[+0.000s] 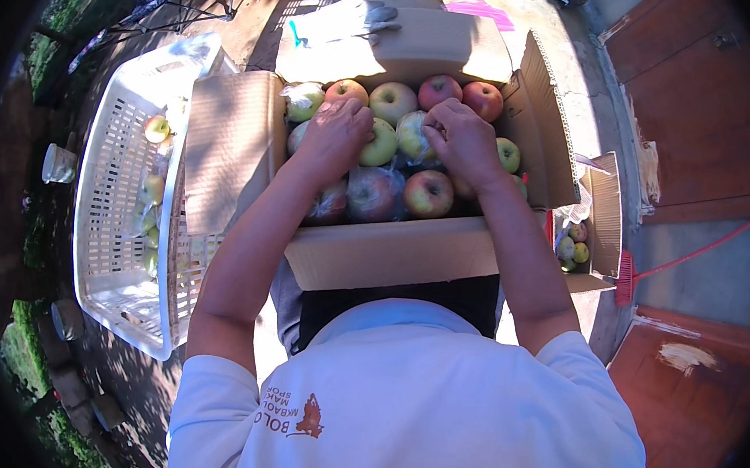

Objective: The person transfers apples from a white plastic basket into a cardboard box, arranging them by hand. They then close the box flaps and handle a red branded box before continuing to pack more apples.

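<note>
An open cardboard box (393, 248) in front of me holds several apples, some bare and some in clear plastic film. My left hand (343, 131) lies over the left part of the layer, fingers bent against a green apple (379, 144). To its right, my right hand (463, 136) has curled fingers at the edge of a film-wrapped apple (413, 135); whether they pinch the film is hidden. A larger wrapped apple (374, 193) and a bare red-yellow apple (428, 194) sit nearer me. Along the far side is a row with a red apple (439, 92).
At left stands a white plastic crate (105, 215) with several apples. A glove (382, 18) rests around the box's far flap. On the right are a smaller cardboard box (607, 218) of apples, a red broom (626, 278) and a reddish-brown door (702, 126).
</note>
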`<action>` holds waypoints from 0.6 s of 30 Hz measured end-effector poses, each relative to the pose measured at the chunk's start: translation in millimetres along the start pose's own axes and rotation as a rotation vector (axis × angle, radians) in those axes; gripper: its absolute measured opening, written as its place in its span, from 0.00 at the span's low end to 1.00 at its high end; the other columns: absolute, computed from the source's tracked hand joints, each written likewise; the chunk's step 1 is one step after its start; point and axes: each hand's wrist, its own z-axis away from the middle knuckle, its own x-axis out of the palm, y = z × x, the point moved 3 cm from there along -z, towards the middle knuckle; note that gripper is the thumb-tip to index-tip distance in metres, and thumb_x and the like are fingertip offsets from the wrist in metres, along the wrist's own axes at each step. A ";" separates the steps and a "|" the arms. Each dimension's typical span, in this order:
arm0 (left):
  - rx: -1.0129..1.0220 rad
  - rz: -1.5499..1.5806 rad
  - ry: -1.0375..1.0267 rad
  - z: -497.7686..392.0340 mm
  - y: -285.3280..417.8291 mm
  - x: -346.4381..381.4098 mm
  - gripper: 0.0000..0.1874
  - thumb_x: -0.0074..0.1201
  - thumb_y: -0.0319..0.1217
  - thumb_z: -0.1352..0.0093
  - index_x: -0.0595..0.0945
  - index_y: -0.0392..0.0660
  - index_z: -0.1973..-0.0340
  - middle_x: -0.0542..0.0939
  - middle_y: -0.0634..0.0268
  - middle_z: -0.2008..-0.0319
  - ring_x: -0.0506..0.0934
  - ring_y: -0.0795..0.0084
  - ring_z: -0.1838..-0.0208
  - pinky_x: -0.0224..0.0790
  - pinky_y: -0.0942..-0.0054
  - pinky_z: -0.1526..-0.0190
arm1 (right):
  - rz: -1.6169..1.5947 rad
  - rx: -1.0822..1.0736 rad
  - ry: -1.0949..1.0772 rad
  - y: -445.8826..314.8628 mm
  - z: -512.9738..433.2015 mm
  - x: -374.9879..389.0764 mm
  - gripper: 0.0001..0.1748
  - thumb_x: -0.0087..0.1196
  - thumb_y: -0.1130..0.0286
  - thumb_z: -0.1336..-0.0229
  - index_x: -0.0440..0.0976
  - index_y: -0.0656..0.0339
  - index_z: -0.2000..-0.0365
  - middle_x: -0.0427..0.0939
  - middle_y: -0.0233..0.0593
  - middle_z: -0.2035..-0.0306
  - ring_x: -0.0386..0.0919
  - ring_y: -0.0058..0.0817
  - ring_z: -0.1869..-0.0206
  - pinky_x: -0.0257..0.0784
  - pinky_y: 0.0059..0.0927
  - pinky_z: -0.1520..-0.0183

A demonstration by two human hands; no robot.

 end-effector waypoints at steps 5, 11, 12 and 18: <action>0.040 0.025 0.041 0.6 -2.5 0.9 0.09 0.57 0.32 0.32 0.74 0.44 0.63 0.74 0.57 0.60 0.76 0.53 0.53 0.67 0.55 0.49 | 0.004 -0.009 -0.024 -4.4 0.2 -2.6 0.07 0.63 0.68 0.46 0.75 0.57 0.70 0.78 0.35 0.65 0.81 0.37 0.58 0.77 0.41 0.57; -0.014 0.037 0.008 0.1 -2.6 -1.2 0.08 0.57 0.32 0.33 0.74 0.44 0.63 0.74 0.56 0.60 0.76 0.53 0.53 0.68 0.55 0.49 | 0.005 -0.015 -0.055 -6.7 1.5 -3.8 0.08 0.63 0.69 0.48 0.74 0.58 0.72 0.77 0.37 0.66 0.80 0.40 0.59 0.76 0.42 0.57; -0.006 0.045 0.011 -0.1 -2.9 -1.4 0.08 0.57 0.32 0.33 0.74 0.44 0.63 0.74 0.56 0.60 0.76 0.53 0.53 0.68 0.55 0.49 | 0.003 -0.011 -0.060 -7.2 1.7 -3.6 0.08 0.63 0.69 0.48 0.74 0.58 0.72 0.77 0.37 0.67 0.80 0.40 0.59 0.76 0.42 0.57; 0.026 0.054 0.007 -1.1 -2.2 -1.7 0.08 0.57 0.32 0.32 0.75 0.44 0.62 0.74 0.57 0.60 0.76 0.54 0.52 0.68 0.56 0.48 | -0.050 -0.066 -0.090 -5.4 2.7 -4.4 0.07 0.62 0.71 0.49 0.74 0.59 0.72 0.77 0.38 0.67 0.79 0.42 0.60 0.75 0.42 0.55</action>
